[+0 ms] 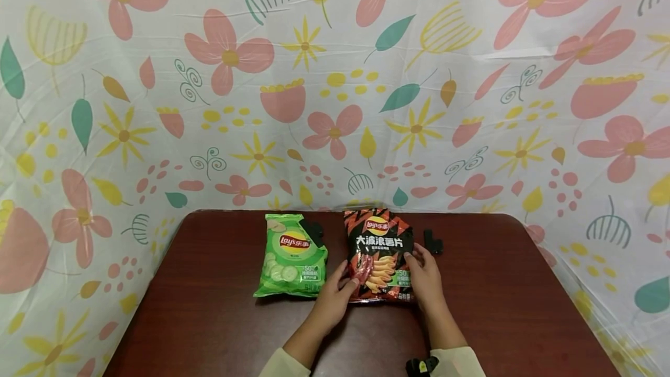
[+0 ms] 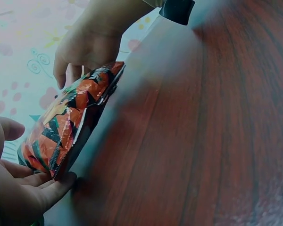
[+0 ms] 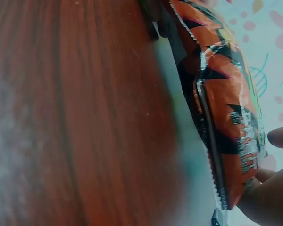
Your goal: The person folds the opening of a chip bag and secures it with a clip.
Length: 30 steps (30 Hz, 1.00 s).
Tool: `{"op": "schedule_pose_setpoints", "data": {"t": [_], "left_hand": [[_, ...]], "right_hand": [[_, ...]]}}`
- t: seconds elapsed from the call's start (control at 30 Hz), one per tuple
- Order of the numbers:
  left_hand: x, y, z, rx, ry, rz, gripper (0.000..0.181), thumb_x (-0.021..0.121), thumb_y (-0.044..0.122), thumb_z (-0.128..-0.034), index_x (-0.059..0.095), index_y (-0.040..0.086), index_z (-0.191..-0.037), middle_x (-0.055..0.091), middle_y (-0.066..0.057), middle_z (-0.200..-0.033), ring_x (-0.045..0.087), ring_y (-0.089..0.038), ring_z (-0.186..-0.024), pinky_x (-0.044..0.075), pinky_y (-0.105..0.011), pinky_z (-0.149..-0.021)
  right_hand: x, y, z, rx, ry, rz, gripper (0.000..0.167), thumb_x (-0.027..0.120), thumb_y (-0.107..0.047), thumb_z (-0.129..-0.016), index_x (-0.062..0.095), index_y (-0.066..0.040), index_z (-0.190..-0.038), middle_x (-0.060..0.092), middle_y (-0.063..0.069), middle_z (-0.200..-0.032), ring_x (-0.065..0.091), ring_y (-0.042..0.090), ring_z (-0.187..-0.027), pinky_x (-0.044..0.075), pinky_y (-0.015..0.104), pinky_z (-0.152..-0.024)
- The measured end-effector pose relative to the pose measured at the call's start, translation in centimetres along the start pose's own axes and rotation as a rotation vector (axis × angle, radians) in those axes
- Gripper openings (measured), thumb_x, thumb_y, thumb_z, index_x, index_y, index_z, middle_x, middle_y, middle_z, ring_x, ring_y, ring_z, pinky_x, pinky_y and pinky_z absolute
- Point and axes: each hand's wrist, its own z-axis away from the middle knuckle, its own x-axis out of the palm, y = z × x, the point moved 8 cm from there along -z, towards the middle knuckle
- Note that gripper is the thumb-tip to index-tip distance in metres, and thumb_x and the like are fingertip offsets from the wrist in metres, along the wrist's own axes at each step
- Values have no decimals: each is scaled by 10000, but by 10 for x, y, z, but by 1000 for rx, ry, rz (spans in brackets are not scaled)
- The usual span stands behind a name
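Note:
A black and red bag of potato chips is between both hands on the brown table, its printed front facing me. My left hand holds its lower left side, thumb toward the front; the left wrist view shows fingers under the bag's edge. My right hand grips the right side, with its thumb on the front. In the right wrist view the bag's crimped bottom edge runs past that hand. Left of it is a green bag of potato chips, touched by neither hand.
A small black object shows behind the green bag's upper right edge. Another black object is right of the red bag. The table ends at a flower-patterned curtain at the back and sides.

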Motion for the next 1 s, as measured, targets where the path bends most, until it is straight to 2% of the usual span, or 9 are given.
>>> {"op": "schedule_pose_setpoints", "data": {"t": [0.13,0.33,0.4,0.53,0.63,0.8,1.0], "left_hand": [[-2,3,1,2,8,11,667,581,310,-1027,321,43,-1580,437,-241,-1540,524,-425,-1344,488,-517,-1057],[-4,7,2,6,16,1,674,598,318,-1017,337,39,-1572,398,-268,-1553,517,-458,-1338,489,-532,-1052],[-4,8,2,5,14,7,677,603,321,-1014,336,52,-1575,385,-262,-1564,502,-470,-1347,488,-543,-1051],[-4,8,1,16,7,29,654,607,319,-1015,351,101,-1576,396,-232,-1570,493,-467,-1353,495,-537,-1043],[-3,10,0,29,3,38,635,607,317,-1017,365,122,-1571,424,-214,-1559,497,-453,-1353,499,-523,-1042],[-4,12,0,24,1,46,658,609,336,-1015,349,96,-1570,437,-221,-1543,485,-449,-1363,496,-530,-1043],[-6,10,-1,12,25,18,658,608,361,-1010,352,112,-1563,444,-230,-1518,488,-419,-1345,472,-556,-1041]], "right_hand": [[0,-3,1,0,6,22,609,459,-350,-1079,299,-36,-1576,344,234,-1545,376,391,-1411,403,528,-1070],[-1,-6,0,5,14,21,565,452,-384,-1078,356,-84,-1546,440,182,-1489,477,303,-1271,418,403,-966],[0,-6,0,11,11,-4,569,457,-397,-1074,353,-95,-1545,445,181,-1494,477,308,-1279,415,418,-989],[2,-5,1,19,-6,-69,589,456,-398,-1075,316,-85,-1554,407,204,-1551,418,343,-1398,366,500,-1121],[1,-6,1,16,-7,-103,589,449,-391,-1079,309,-62,-1547,404,222,-1562,394,344,-1433,325,511,-1167],[-2,-10,1,7,24,-111,590,434,-416,-1079,340,-20,-1507,450,244,-1511,441,325,-1357,351,437,-1101],[-3,-17,3,8,38,-113,561,424,-450,-1074,394,-42,-1458,493,183,-1488,476,233,-1282,390,300,-989]]}}
